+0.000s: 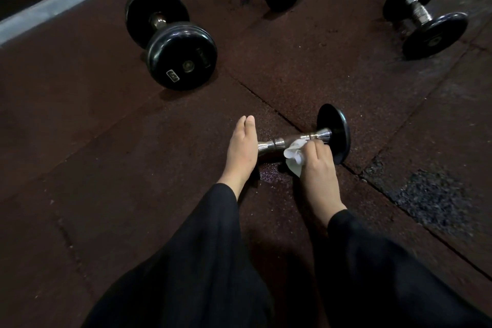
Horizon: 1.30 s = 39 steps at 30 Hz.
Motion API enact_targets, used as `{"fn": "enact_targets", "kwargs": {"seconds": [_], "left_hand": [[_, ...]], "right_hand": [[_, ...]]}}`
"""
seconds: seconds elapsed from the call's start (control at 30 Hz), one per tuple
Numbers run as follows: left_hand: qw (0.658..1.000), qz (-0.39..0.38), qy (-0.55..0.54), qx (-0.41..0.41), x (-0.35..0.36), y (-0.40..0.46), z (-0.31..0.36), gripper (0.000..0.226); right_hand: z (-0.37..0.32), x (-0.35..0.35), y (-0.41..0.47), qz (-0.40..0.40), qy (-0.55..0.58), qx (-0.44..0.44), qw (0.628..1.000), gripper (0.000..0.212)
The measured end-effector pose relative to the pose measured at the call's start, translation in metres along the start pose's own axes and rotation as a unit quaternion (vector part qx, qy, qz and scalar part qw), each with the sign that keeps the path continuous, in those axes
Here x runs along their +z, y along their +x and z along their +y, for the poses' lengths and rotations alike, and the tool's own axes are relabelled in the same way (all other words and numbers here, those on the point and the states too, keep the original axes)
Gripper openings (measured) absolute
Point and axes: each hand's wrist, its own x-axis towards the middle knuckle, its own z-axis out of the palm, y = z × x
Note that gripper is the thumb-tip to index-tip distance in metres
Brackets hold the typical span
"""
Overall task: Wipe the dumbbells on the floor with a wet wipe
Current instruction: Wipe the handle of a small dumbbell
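The dark rubber floor (106,141) carries three black dumbbells (170,40) at its far side. Nearer lies a small dumbbell (332,133). The left hand (241,149) lies flat over its left end, fingers straight. The right hand (318,160) pinches a white wet wipe (294,157) against the chrome handle.

Place: a gym
Floor: dark rubber tiles (292,66) with seams
Equipment: black plate dumbbells (171,40) lying about

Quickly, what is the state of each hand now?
Left hand: open, straight fingers resting on the near dumbbell.
Right hand: closed, holding the wet wipe against its handle.
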Motion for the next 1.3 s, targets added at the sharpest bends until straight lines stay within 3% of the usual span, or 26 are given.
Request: {"fn": "enact_targets", "kwargs": {"seconds": [0.1,0.2,0.27,0.33,0.4,0.53,0.63,0.8,0.93,1.0,1.1,1.3], "left_hand": [[1.000,0.003,-0.002,0.002,0.000,0.001,0.000,0.050],[1.000,0.004,-0.008,-0.003,-0.001,0.003,0.000,0.050],[1.000,0.002,-0.004,-0.003,0.000,0.003,0.000,0.049],[1.000,0.003,-0.003,0.000,0.001,0.001,0.000,0.050],[1.000,0.006,-0.007,-0.001,0.001,0.002,0.001,0.050],[1.000,0.006,-0.006,0.000,0.001,0.003,0.000,0.050],[1.000,0.011,0.000,0.001,0.001,0.003,0.000,0.049],[1.000,0.014,0.001,0.002,0.001,0.003,0.000,0.048],[1.000,0.012,0.006,0.004,0.001,0.004,0.000,0.048],[1.000,0.013,0.005,0.005,0.002,0.004,-0.001,0.048],[1.000,0.012,-0.001,0.008,0.002,0.003,-0.001,0.049],[1.000,0.012,-0.004,0.006,0.002,0.004,-0.002,0.049]], "right_hand": [[-0.007,-0.001,-0.001,0.010,0.006,-0.014,1.000,0.029],[-0.014,0.000,0.003,0.018,0.002,-0.033,0.999,0.018],[-0.011,-0.003,0.004,0.013,-0.010,-0.013,1.000,0.019],[-0.006,-0.010,0.005,0.034,-0.005,0.013,0.999,0.007],[-0.007,-0.014,0.011,0.044,0.016,0.036,0.998,0.019],[-0.013,-0.016,0.025,0.033,-0.002,0.013,0.999,0.023],[-0.017,-0.023,0.038,0.019,-0.011,0.004,1.000,0.013],[-0.021,-0.027,0.049,0.019,-0.080,-0.027,0.996,0.030],[-0.018,-0.026,0.038,-0.008,-0.097,-0.040,0.994,0.004],[-0.019,-0.021,0.028,-0.016,-0.086,-0.046,0.995,0.010],[-0.019,-0.018,0.018,-0.027,-0.085,-0.046,0.995,0.036],[-0.016,-0.016,0.019,-0.074,-0.113,-0.035,0.990,0.047]]}}
